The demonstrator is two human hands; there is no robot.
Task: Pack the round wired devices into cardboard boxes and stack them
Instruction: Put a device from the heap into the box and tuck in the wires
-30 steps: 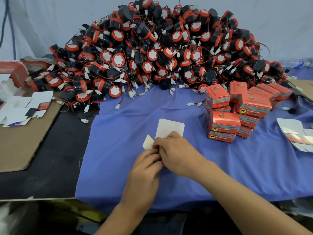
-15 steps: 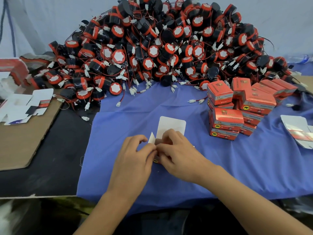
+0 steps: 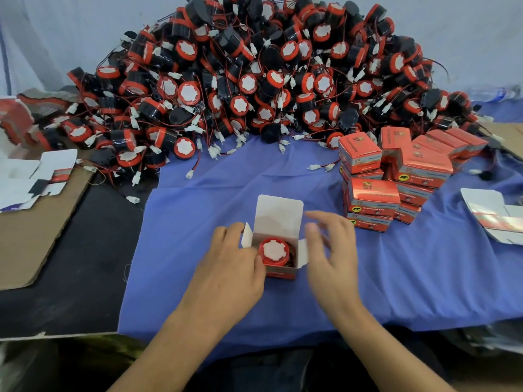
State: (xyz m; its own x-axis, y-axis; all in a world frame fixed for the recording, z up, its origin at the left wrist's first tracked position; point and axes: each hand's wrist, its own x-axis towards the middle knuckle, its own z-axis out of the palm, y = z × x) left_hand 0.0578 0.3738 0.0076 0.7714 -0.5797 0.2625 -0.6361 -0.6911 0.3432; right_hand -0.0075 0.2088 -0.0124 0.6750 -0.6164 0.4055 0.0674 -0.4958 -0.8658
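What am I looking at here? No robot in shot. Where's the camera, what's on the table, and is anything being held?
There is no machine here. A person works with bare hands, and the single picture comes from a camera worn on their head, looking forward and down. On the blue cloth lies a big pile of round red-and-black devices with wires. A stack of closed red boxes stands to the right, and flat unfolded boxes lie off to the left. In the middle stands an open box, lid flap up, with one device inside. The left hand holds the box at its left side. The right hand, blurred, hovers open beside it, holding nothing.
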